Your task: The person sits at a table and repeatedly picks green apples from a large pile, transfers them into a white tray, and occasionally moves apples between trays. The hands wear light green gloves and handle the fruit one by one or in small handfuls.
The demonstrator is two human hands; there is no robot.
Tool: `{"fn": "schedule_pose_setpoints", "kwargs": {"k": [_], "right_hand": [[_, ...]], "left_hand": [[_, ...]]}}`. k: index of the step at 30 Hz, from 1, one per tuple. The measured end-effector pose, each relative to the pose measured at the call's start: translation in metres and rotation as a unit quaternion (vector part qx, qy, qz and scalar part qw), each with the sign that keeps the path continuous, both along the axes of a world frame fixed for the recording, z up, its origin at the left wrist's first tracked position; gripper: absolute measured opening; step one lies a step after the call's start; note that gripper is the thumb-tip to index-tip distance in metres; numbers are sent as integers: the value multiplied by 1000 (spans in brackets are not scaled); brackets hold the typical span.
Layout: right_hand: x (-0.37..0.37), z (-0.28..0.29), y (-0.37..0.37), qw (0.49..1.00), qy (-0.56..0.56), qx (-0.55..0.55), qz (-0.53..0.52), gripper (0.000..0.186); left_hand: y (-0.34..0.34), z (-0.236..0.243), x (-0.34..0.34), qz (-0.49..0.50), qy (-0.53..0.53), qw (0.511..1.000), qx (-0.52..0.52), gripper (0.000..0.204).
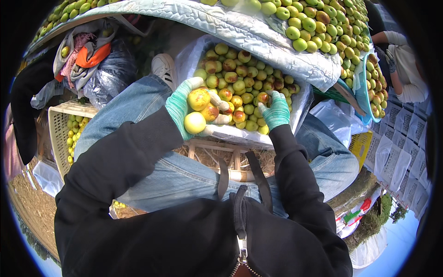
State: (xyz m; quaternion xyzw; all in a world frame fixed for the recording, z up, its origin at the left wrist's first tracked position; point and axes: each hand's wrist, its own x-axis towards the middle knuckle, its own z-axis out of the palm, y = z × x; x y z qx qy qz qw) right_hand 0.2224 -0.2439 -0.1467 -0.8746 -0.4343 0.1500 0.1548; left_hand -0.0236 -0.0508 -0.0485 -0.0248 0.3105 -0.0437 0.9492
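My left hand (179, 109), in a green glove with pale fingertips, is turned up and curled around several jujubes (199, 99). They are yellow-green, some with reddish-brown patches. My right hand (277, 112), in a matching glove, has its thumb and fingers closed on one reddish jujube (263, 97) at the right side of the crate. Both hands are over a crate lined with white plastic film (302, 104), between my knees. Loose green and brown-red jujubes (251, 71) fill it; my left hand covers its near left part.
Beyond the crate, a raised table edged with a pale quilted cloth (258, 41) bears a heap of jujubes (318, 23). A cream crate (57, 134) and a dark plastic bag (113, 74) stand left. Right are a blue basket (362, 90), a yellow crate (360, 147) and another person's arm (394, 74).
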Motion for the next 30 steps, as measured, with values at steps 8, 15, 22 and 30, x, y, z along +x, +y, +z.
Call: {"fn": "schedule_pose_setpoints", "kwargs": {"k": [8, 15, 22, 30], "right_hand": [[-39, 91, 55, 962, 215, 154, 69, 38], [-89, 150, 69, 942, 162, 192, 222, 45], [-95, 147, 62, 936, 223, 140, 235, 52], [-100, 81, 74, 905, 414, 88, -33, 45]], "left_hand": [[-2, 4, 7, -47, -55, 996, -42, 64], [-6, 5, 4, -7, -65, 996, -63, 55], [-3, 16, 5, -3, -12, 1000, -20, 53], [49, 6, 0, 116, 266, 945, 151, 36]]}}
